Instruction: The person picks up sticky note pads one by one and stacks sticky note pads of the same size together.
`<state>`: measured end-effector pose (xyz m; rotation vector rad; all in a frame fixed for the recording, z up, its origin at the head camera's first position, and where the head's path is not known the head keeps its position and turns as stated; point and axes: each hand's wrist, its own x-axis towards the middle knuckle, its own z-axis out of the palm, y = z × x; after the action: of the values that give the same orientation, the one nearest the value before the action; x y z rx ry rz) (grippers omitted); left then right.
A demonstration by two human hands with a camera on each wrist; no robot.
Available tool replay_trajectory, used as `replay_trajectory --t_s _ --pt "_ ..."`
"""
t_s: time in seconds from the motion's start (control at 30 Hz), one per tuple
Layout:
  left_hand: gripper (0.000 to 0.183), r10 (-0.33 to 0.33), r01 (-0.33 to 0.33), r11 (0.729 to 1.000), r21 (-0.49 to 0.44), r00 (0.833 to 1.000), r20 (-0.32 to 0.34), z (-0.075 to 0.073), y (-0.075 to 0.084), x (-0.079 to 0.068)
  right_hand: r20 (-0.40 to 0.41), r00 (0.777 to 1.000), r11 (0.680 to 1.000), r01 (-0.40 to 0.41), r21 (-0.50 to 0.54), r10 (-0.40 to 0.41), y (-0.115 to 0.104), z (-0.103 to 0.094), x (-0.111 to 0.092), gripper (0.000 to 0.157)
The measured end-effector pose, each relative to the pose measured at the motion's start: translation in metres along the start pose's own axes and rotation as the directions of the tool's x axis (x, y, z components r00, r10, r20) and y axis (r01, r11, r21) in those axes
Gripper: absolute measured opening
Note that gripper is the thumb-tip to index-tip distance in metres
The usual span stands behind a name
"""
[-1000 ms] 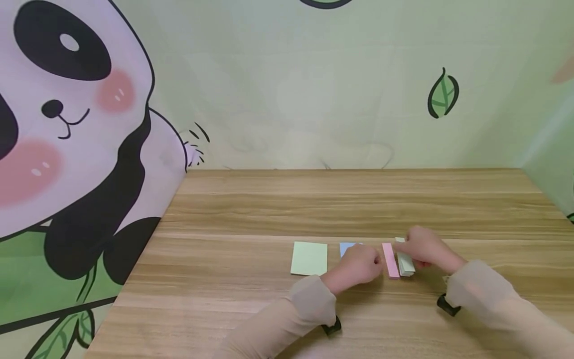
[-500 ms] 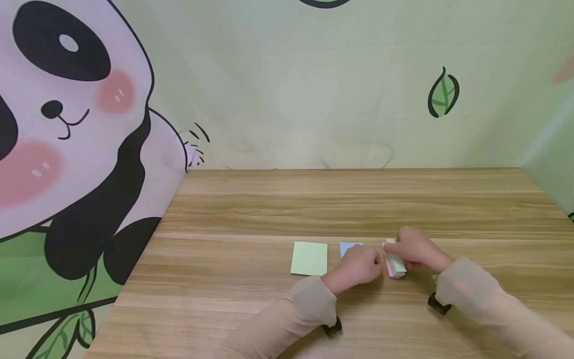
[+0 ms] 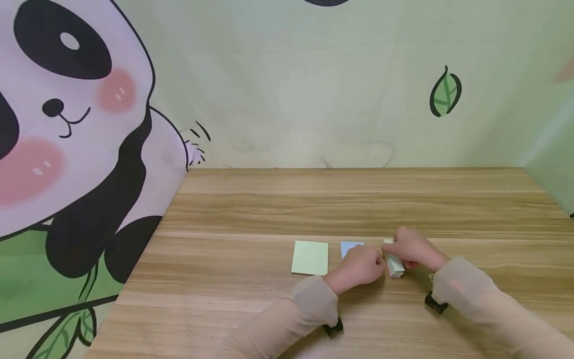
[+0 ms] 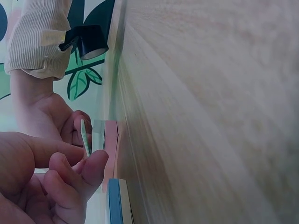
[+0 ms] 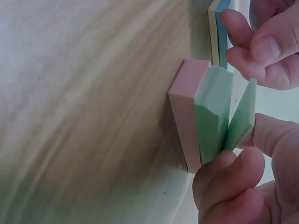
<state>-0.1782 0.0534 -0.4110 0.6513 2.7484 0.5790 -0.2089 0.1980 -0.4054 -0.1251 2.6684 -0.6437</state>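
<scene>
My right hand (image 3: 412,247) pinches a narrow pale green sticky-note pad (image 5: 215,107) near one end. Lying flat, the green pad is stacked on a pink sticky-note pad (image 5: 187,109) of similar strip shape, and its top sheets fan upward. In the head view the green pad nearly covers the pink one. Just left of this stack is my left hand (image 3: 360,264), its fingers loosely curled and holding nothing. It partly hides a blue sticky-note pad (image 3: 350,247), which sits on a cream pad (image 4: 125,200) in the left wrist view.
A larger square light green sticky-note pad (image 3: 309,258) lies farther left on the wooden table (image 3: 233,214). Behind the table hangs a cloth backdrop (image 3: 291,89) with a panda and leaves. Each wrist wears a small black camera.
My right hand has moved left with the green pad, bringing it from beside the pink pad to on top of it. The left hand has stayed in place.
</scene>
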Motion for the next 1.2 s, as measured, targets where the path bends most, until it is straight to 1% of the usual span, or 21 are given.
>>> replay_trajectory --t_s 0.17,0.3,0.43,0.5,0.57,0.67,0.73,0.9,1.07,1.2 --pt "0.042 0.009 -0.009 1.0 0.005 1.0 0.002 -0.001 0.001 0.0 -0.007 1.0 1.0 -0.006 -0.004 0.006 0.001 0.001 0.001 0.029" --pt "0.043 0.012 -0.012 1.0 0.01 1.0 0.005 -0.001 0.001 0.0 -0.016 1.0 1.0 0.011 -0.002 -0.011 0.002 0.002 0.001 0.031" --pt "0.042 0.015 -0.016 1.0 0.011 1.0 0.01 -0.001 0.001 0.001 -0.003 0.999 0.998 0.035 0.052 -0.035 0.005 -0.001 -0.001 0.036" --pt "0.039 0.005 -0.005 1.0 0.001 1.0 0.012 0.0 0.001 0.002 -0.012 0.999 0.996 0.039 0.083 -0.038 0.008 -0.004 -0.001 0.038" --pt "0.037 -0.01 0.01 1.0 -0.017 1.0 0.007 0.001 0.001 0.004 -0.036 0.998 0.994 0.045 0.095 -0.042 0.01 -0.007 -0.002 0.037" --pt "0.035 -0.033 0.033 0.999 -0.035 0.999 -0.007 0.003 0.001 0.008 -0.065 0.997 0.994 0.046 0.096 -0.04 0.013 -0.01 -0.003 0.031" --pt "0.036 -0.049 0.048 0.997 -0.057 0.999 -0.01 0.004 0.002 0.011 -0.055 0.998 0.994 0.04 0.105 -0.035 0.015 -0.01 -0.003 0.028" --pt "0.035 -0.09 0.09 0.991 -0.101 0.996 0.007 0.006 0.004 0.016 0.001 1.0 0.981 0.002 0.195 -0.002 0.017 -0.005 -0.003 0.026" --pt "0.033 -0.082 0.082 0.993 -0.082 0.997 0.01 0.006 0.006 0.018 0.016 1.0 0.961 -0.023 0.276 0.019 0.02 -0.002 -0.002 0.026" --pt "0.033 -0.08 0.081 0.992 -0.096 0.997 0.017 0.008 0.006 0.02 0.022 1.0 0.947 -0.028 0.32 0.022 0.022 0.001 -0.001 0.026"
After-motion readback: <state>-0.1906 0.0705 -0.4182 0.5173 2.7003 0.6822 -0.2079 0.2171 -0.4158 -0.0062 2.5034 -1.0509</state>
